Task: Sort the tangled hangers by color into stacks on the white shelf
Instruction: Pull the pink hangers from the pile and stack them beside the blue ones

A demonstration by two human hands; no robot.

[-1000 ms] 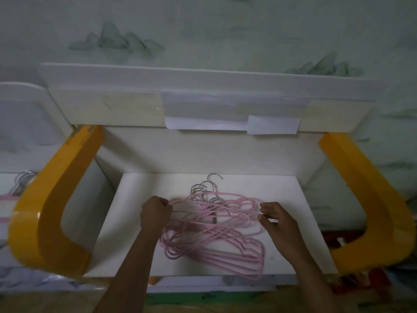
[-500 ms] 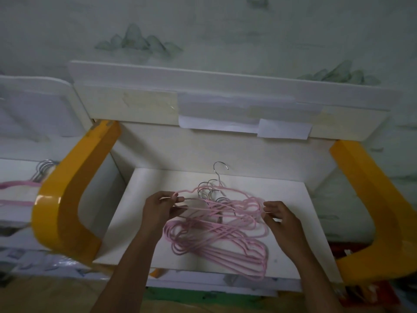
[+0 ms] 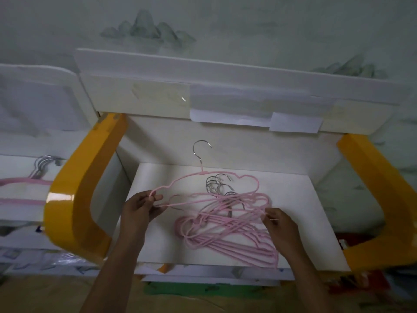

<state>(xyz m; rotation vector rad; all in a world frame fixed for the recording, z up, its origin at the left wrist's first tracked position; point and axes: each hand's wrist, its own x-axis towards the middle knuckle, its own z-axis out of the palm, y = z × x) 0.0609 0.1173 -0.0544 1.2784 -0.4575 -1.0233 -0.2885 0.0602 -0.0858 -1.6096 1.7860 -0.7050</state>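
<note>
While left hand [image 3: 140, 207] pinches pink hanger [image 3: 204, 173], right hand [image 3: 278, 223] curled

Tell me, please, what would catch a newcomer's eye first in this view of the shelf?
Probably the tangle of pink hangers in the middle of the white shelf. One pink hanger is raised above it, its metal hook pointing at the back wall; the left hand pinches its end while the right hand pinches wires at the pile's right side. Glossy yellow supports frame the shelf on both sides.
</note>
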